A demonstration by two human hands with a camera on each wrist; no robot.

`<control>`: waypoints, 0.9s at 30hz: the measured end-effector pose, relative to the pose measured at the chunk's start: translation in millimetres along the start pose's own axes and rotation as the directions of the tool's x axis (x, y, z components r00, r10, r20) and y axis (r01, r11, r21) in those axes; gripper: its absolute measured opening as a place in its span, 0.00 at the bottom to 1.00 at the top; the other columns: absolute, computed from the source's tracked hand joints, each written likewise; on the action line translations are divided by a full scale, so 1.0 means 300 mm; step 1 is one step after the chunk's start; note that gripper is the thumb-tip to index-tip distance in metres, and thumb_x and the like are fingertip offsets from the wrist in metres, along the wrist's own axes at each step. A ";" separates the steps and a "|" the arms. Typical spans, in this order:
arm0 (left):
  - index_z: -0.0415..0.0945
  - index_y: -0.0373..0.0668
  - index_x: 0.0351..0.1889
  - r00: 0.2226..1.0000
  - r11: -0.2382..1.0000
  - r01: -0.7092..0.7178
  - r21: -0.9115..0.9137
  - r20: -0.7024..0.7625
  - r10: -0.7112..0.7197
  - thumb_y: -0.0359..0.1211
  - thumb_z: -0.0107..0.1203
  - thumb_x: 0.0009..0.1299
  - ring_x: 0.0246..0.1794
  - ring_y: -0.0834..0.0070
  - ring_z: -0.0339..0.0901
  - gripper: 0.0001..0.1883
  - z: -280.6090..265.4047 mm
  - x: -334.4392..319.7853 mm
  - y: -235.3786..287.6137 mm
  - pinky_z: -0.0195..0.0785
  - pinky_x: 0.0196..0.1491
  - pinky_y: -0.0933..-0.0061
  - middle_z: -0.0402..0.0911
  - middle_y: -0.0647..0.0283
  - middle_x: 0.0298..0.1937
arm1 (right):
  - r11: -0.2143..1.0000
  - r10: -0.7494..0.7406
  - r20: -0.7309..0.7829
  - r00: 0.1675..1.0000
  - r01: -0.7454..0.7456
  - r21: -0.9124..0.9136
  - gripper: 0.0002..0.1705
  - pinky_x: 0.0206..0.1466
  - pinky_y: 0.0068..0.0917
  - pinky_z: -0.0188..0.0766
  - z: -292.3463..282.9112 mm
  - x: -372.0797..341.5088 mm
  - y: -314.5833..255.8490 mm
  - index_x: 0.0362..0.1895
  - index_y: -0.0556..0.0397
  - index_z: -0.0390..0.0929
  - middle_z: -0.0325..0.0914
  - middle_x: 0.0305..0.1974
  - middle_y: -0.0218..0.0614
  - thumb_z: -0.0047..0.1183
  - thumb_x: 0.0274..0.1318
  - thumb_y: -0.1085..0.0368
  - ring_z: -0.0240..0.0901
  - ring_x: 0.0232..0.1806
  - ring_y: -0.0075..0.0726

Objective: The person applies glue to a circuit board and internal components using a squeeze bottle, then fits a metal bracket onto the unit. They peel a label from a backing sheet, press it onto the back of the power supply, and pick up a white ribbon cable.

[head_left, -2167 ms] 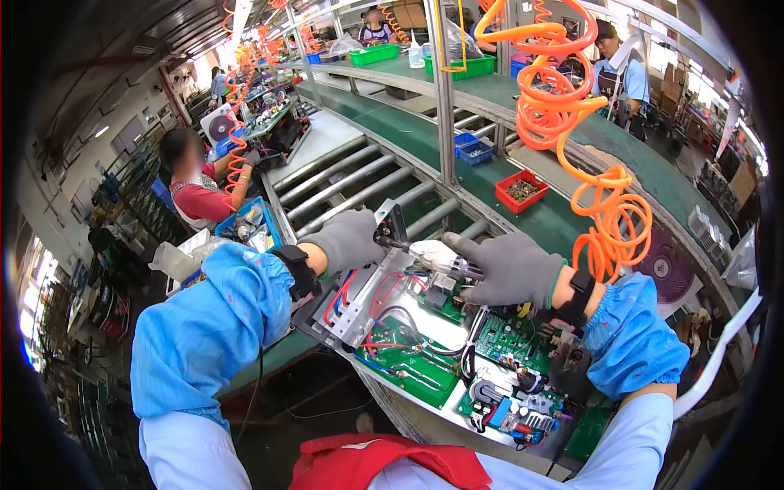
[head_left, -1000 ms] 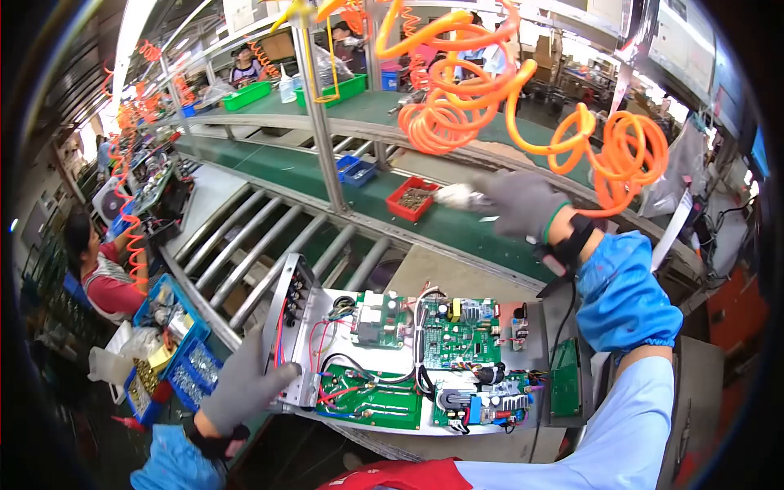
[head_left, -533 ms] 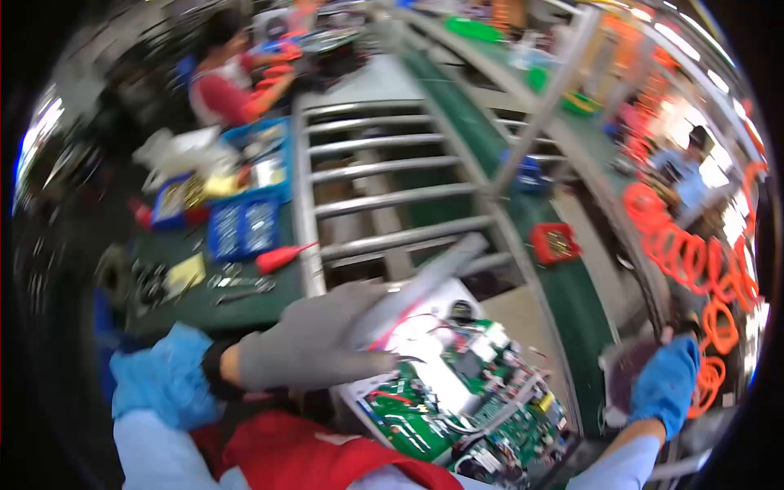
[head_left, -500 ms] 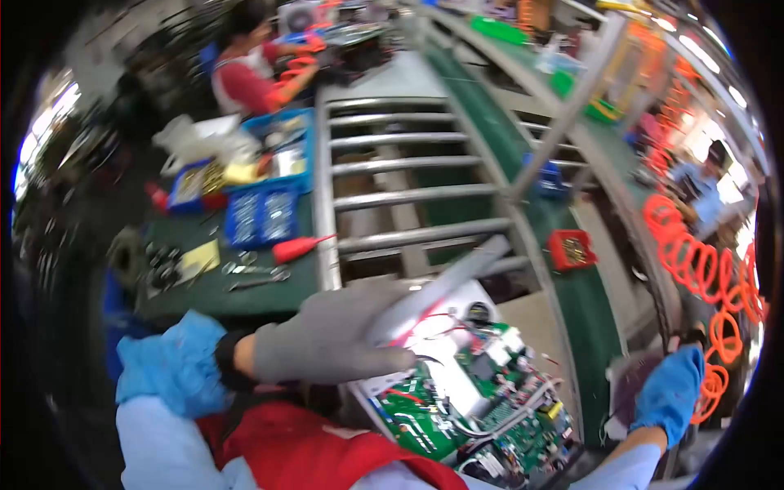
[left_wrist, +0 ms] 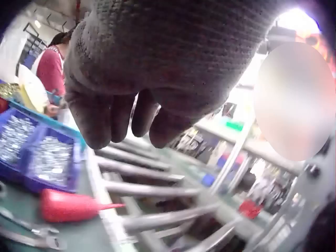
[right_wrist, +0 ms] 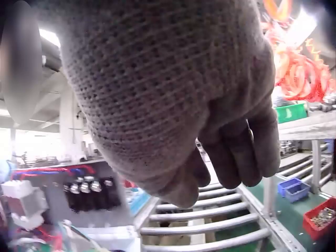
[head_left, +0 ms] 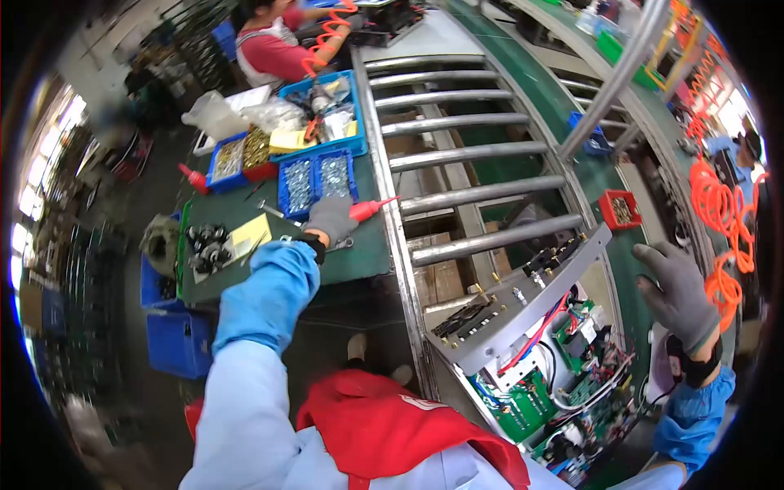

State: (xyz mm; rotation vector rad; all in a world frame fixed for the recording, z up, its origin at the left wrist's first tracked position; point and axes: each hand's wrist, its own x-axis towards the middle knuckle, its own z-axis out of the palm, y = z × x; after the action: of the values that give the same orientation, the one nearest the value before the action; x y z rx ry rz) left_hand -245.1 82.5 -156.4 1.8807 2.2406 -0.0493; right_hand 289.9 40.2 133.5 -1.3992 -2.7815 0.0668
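Note:
My gloved left hand (head_left: 331, 219) hangs over the green side table, in front of the blue bins of small metal hardware (head_left: 318, 181) and beside a red bottle with a thin pointed nozzle (head_left: 369, 209). Its fingers hang loosely with nothing between them in the left wrist view. Wrenches (left_wrist: 37, 233) lie close by on the table. To the right, my gloved right hand (head_left: 676, 290) is raised with relaxed, spread fingers and holds nothing. Between the hands stands an electronics chassis (head_left: 535, 306) with a metal end panel, green circuit boards (head_left: 523, 404) and coloured wires.
A roller conveyor (head_left: 482, 155) runs beyond the chassis. On the green belt are a red bin of small brass-coloured parts (head_left: 621, 210) and blue bins (head_left: 590, 135). Orange coiled hoses (head_left: 710, 204) hang at right. Another person (head_left: 282, 45) works at upper left.
The head view has turned left. My left hand has gone from the chassis end panel to the side table. My right hand has let go of the white-bodied driver it held earlier.

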 end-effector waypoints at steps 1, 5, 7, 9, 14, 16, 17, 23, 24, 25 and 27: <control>0.81 0.46 0.53 0.993 0.997 0.023 0.076 0.110 -0.031 0.44 0.63 0.60 0.50 0.53 0.83 0.23 0.020 0.035 0.011 0.76 0.52 0.58 0.85 0.51 0.50 | 1.000 -0.003 -0.023 1.000 0.003 -0.016 0.24 0.48 0.48 0.71 -0.027 -0.004 -0.072 0.54 0.57 0.76 0.76 0.44 0.48 0.58 0.49 0.68 0.74 0.45 0.59; 0.83 0.45 0.50 0.986 0.984 0.137 0.117 0.084 -0.147 0.43 0.66 0.58 0.51 0.55 0.84 0.22 0.142 0.139 0.045 0.78 0.52 0.57 0.86 0.54 0.50 | 0.995 0.043 -0.085 0.995 -0.050 -0.087 0.24 0.47 0.47 0.72 -0.105 -0.079 -0.295 0.53 0.57 0.77 0.77 0.43 0.47 0.59 0.48 0.69 0.75 0.44 0.58; 0.86 0.48 0.46 0.982 0.978 0.137 0.160 0.105 -0.155 0.42 0.65 0.62 0.51 0.58 0.84 0.16 0.146 0.148 0.067 0.78 0.49 0.60 0.86 0.57 0.48 | 0.993 0.068 -0.102 0.992 -0.077 -0.088 0.24 0.46 0.46 0.72 -0.129 -0.137 -0.361 0.53 0.56 0.77 0.78 0.42 0.47 0.59 0.48 0.68 0.76 0.44 0.57; 0.87 0.48 0.41 0.995 0.975 0.012 0.220 0.094 -0.034 0.44 0.65 0.58 0.48 0.57 0.84 0.16 0.128 0.116 0.067 0.77 0.47 0.60 0.87 0.57 0.45 | 0.992 0.098 -0.108 0.989 -0.106 -0.069 0.22 0.45 0.44 0.73 -0.136 -0.189 -0.393 0.52 0.56 0.78 0.78 0.43 0.46 0.59 0.52 0.66 0.76 0.43 0.56; 0.83 0.37 0.36 1.000 0.902 0.003 -0.431 -0.025 -0.016 0.54 0.61 0.58 0.36 0.64 0.84 0.26 0.024 -0.017 0.076 0.75 0.38 0.62 0.85 0.56 0.34 | 0.981 0.193 -0.152 0.969 -0.185 0.066 0.19 0.43 0.44 0.74 -0.088 -0.327 -0.353 0.52 0.56 0.78 0.78 0.41 0.48 0.59 0.58 0.61 0.77 0.41 0.58; 0.80 0.35 0.34 0.996 0.463 -0.054 -0.885 -0.015 0.087 0.54 0.58 0.61 0.31 0.73 0.81 0.26 -0.134 -0.158 0.136 0.71 0.34 0.69 0.82 0.60 0.30 | 0.958 0.260 -0.164 0.951 -0.233 0.166 0.20 0.43 0.42 0.74 -0.061 -0.366 -0.337 0.51 0.59 0.78 0.79 0.38 0.49 0.57 0.63 0.56 0.78 0.40 0.57; 0.79 0.35 0.33 0.990 0.206 -0.069 -0.976 -0.043 0.131 0.54 0.57 0.62 0.29 0.76 0.79 0.26 -0.253 -0.297 0.219 0.69 0.31 0.72 0.80 0.62 0.28 | 0.929 0.283 -0.150 0.947 -0.233 0.287 0.20 0.43 0.41 0.74 -0.042 -0.377 -0.339 0.51 0.59 0.78 0.79 0.38 0.49 0.56 0.64 0.55 0.78 0.40 0.55; 0.74 0.35 0.53 0.743 -0.158 0.084 -0.984 -0.044 0.668 0.52 0.52 0.70 0.29 0.82 0.74 0.29 -0.566 -0.855 0.587 0.68 0.32 0.78 0.80 0.66 0.36 | 0.426 0.289 0.203 0.936 -0.315 0.848 0.25 0.43 0.32 0.74 0.029 -0.391 -0.430 0.51 0.59 0.78 0.80 0.35 0.39 0.49 0.71 0.48 0.77 0.37 0.31; 0.74 0.34 0.53 0.653 -0.063 0.147 -0.987 0.049 0.756 0.52 0.53 0.70 0.31 0.82 0.75 0.29 -0.578 -0.883 0.634 0.69 0.33 0.78 0.80 0.64 0.38 | 0.359 0.248 0.260 0.933 -0.338 0.870 0.26 0.41 0.28 0.74 0.018 -0.389 -0.452 0.52 0.58 0.77 0.79 0.34 0.34 0.47 0.72 0.46 0.76 0.36 0.26; 0.74 0.34 0.54 0.549 0.039 0.198 -0.979 0.143 0.824 0.52 0.54 0.71 0.33 0.82 0.76 0.29 -0.586 -0.906 0.684 0.70 0.34 0.78 0.80 0.63 0.41 | 0.225 0.233 0.347 0.908 -0.398 0.890 0.28 0.37 0.25 0.75 0.001 -0.391 -0.478 0.52 0.57 0.77 0.78 0.33 0.34 0.46 0.72 0.43 0.76 0.33 0.24; 0.74 0.33 0.54 0.493 0.133 0.279 -0.951 0.261 0.830 0.52 0.54 0.72 0.35 0.81 0.77 0.28 -0.539 -0.940 0.794 0.70 0.37 0.79 0.80 0.62 0.43 | 0.253 0.208 0.433 0.877 -0.476 0.842 0.31 0.32 0.23 0.76 0.034 -0.403 -0.453 0.52 0.57 0.76 0.78 0.33 0.34 0.46 0.70 0.40 0.75 0.28 0.23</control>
State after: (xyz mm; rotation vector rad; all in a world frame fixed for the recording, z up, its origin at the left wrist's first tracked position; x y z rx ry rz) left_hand 9.7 -121.2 80.4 1.0398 0.5917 0.4233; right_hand 252.6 -138.0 129.7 -1.5344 -1.6884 1.6665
